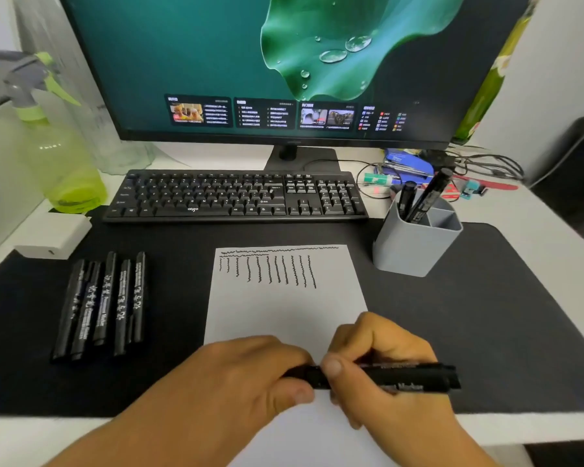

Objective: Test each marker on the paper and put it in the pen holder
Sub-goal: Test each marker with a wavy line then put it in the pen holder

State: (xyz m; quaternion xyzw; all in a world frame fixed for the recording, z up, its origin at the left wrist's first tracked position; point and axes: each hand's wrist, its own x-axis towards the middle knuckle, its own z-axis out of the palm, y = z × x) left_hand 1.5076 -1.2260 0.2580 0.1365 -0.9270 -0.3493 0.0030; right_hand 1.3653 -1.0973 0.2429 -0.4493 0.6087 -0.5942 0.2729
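A black marker lies level above the near end of the white paper, held by both hands. My left hand grips its left end, where the cap is hidden under my fingers. My right hand grips the barrel beside it. The paper carries one wavy line across the top and several short vertical strokes. Several more black markers lie side by side on the mat to the left. The grey pen holder stands right of the paper with two markers in it.
A black keyboard and a monitor stand behind the paper on the black desk mat. A green spray bottle and a white box sit at the left. Cables and stationery clutter the back right.
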